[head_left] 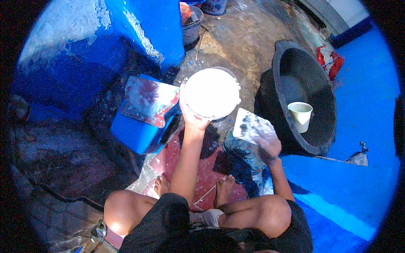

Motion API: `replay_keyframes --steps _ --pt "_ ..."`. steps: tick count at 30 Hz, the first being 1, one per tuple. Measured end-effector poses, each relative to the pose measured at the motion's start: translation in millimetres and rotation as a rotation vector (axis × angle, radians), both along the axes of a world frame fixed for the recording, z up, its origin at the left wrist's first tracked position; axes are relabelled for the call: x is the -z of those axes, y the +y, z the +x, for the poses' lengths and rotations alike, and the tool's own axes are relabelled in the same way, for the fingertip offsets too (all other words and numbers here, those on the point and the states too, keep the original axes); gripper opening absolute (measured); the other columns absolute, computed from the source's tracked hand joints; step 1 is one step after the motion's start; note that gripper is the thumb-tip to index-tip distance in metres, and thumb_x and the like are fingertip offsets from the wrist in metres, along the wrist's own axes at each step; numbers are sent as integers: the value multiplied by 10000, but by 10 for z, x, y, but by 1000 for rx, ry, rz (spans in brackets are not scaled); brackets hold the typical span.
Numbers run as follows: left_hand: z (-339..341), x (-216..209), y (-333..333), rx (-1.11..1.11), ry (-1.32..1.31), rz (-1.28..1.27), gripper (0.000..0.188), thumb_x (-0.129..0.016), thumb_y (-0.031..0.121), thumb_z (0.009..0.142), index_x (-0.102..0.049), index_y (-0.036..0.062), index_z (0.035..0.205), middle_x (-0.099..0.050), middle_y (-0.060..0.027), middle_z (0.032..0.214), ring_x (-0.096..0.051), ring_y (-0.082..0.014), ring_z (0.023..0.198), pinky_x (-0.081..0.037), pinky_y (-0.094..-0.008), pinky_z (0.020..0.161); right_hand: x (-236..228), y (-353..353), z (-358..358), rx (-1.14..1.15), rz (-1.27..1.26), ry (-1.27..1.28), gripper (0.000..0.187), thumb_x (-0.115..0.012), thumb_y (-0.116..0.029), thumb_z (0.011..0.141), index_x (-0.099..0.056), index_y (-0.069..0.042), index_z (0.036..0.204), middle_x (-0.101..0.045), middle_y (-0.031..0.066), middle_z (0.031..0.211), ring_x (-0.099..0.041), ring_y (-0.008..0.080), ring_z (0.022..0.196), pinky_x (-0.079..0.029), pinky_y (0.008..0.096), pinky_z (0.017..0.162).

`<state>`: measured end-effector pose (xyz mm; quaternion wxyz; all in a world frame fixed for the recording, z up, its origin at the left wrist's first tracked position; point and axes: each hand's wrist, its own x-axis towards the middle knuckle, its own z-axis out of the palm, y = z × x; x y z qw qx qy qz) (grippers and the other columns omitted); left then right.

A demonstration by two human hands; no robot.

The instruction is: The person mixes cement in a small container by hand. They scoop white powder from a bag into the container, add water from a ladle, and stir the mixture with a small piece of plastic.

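My left hand point(195, 116) is closed on the near-left rim of a round container, held up in front of me. White material point(212, 93) fills it to the brim, too bright in the sun to make out its texture; crumbs of it cling to the right rim. To the right, my right hand point(269, 145) grips a flat, square-cornered white scraper point(249, 125) with dark smears. White residue coats that hand's fingers, which are slightly blurred. Scraper and container are apart. Left of the container, a red board smeared with white point(149, 101) rests on a blue box point(137, 128).
A large black tub point(276, 80) stands tilted at the right, with a white cup point(300, 118) inside. A blue patterned cloth point(240, 154) lies below my right hand. Buckets point(192, 29) stand at the back. Blue walls point(358, 105) flank both sides; a tap point(363, 147) is at the right.
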<state>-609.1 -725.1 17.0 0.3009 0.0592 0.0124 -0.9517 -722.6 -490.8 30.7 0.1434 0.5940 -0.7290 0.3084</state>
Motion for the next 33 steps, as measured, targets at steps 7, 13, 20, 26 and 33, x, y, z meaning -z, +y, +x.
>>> replay_keyframes --steps 7,13,20,26,33 --pt "-53 78 90 189 34 11 619 -392 522 898 -460 53 1295 -521 -170 1272 -540 -357 1110 -454 -526 917 -479 -297 -423 364 -337 -369 300 -549 -74 901 -494 10 1184 -560 99 1122 -537 180 1038 -386 304 945" --pt "-79 155 147 278 -47 24 642 -371 528 896 -449 40 1305 -517 -188 1274 -532 -375 1123 -437 -537 931 -387 -524 -678 142 -192 -737 240 -557 -51 894 -550 3 1127 -588 66 1062 -553 118 964 -436 255 856" --pt "-110 260 136 178 -116 3 658 -377 538 884 -444 38 1306 -507 -194 1283 -520 -380 1135 -422 -550 945 -179 -421 -681 207 -55 -696 228 -569 -74 895 -571 8 1107 -622 61 997 -575 107 907 -458 247 812" --pt "-181 282 260 54 -148 29 671 -390 580 860 -455 79 1302 -498 -154 1301 -497 -367 1162 -414 -546 955 -2 -395 -381 316 -112 -771 222 -563 -83 892 -576 12 1092 -625 93 996 -579 136 907 -457 268 819" --pt "-268 320 440 -48 -165 46 692 -376 610 851 -463 86 1294 -518 -134 1280 -518 -352 1134 -427 -531 944 -5 -483 -8 429 -184 -726 256 -573 -79 867 -553 6 1108 -618 133 1049 -596 208 946 -462 312 847"
